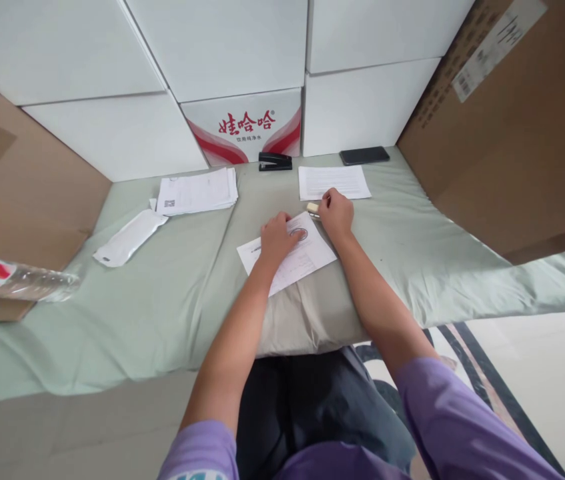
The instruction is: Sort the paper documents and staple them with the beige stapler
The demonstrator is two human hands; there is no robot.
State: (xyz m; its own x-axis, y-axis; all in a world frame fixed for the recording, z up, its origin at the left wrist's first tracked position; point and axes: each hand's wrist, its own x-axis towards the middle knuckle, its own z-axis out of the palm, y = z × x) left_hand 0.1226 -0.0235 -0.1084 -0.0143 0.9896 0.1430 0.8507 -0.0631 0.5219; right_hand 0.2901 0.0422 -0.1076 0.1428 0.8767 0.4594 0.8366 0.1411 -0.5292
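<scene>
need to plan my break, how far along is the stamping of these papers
Done: the sheet under the left hand bears a red round stamp mark. In hand: the right hand touches a small stamp. Left, apparently: the stack and the single page, whose marks cannot be seen.

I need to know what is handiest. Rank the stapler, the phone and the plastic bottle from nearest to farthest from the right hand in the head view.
From the right hand:
1. Stapler, just beyond it, slightly left, against the boxes.
2. Phone, beyond it, slightly right; nearly as close, so the order of these two is uncertain.
3. Plastic bottle, far left edge, clearly farthest.
</scene>
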